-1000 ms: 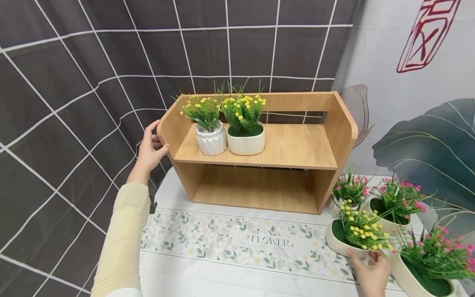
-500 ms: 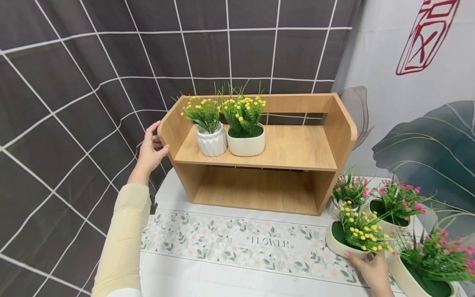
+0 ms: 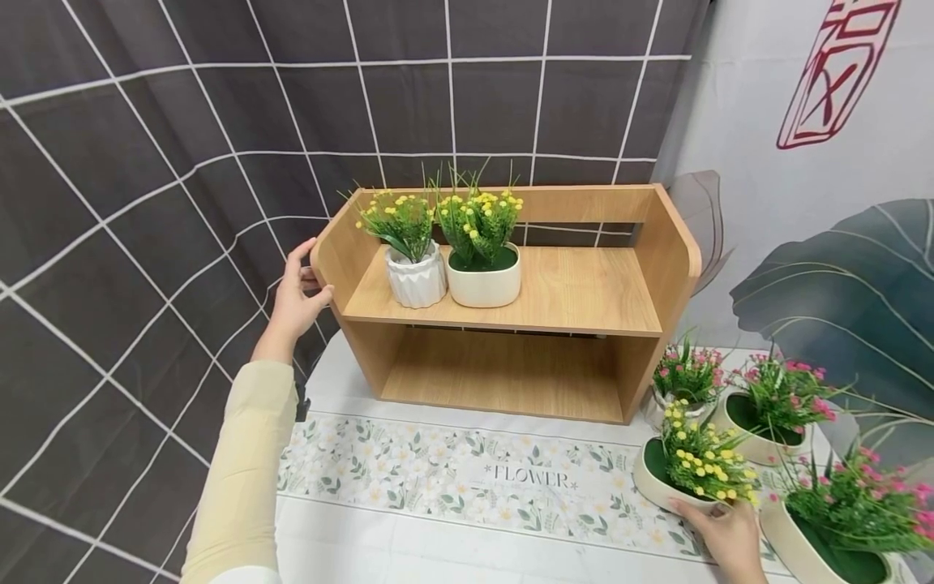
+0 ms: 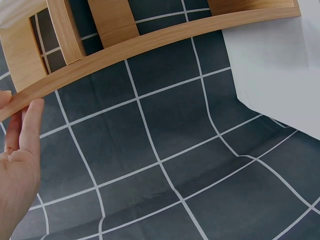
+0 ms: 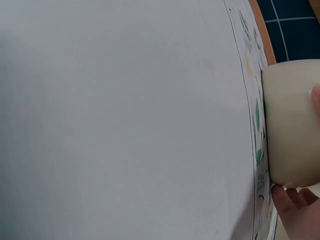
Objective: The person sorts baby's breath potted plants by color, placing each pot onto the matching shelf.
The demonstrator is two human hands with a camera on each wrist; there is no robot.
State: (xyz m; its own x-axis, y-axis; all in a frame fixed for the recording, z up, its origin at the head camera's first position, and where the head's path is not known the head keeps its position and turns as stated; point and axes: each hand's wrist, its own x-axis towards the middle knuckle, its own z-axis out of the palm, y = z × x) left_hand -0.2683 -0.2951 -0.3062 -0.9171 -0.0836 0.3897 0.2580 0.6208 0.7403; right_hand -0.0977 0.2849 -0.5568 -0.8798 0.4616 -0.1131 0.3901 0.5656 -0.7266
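Observation:
My left hand (image 3: 293,296) holds the edge of the left side panel of a two-tier wooden shelf (image 3: 584,288). In the left wrist view, fingertips (image 4: 34,112) touch the panel's underside while the thumb shows at the left edge. At lower right, my right hand (image 3: 722,535) grips an oval cream pot of yellow artificial flowers (image 3: 704,462), its thumb on the near wall. Up close in the right wrist view, the fingers (image 5: 292,200) are at the bottom end of the cream pot (image 5: 292,125). The pot looks level, close to the tabletop; contact cannot be told.
On the upper tier stand a ribbed white pot (image 3: 416,276) and an oval cream pot (image 3: 485,285), both with yellow flowers. Several pink-flowered pots, including a large one (image 3: 810,535), crowd the right. A floral runner (image 3: 438,462) crosses the white table (image 3: 409,543).
My right hand and the yellow-flowered pot have shifted slightly left, away from the large pink-flowered pot. My left hand stays on the shelf.

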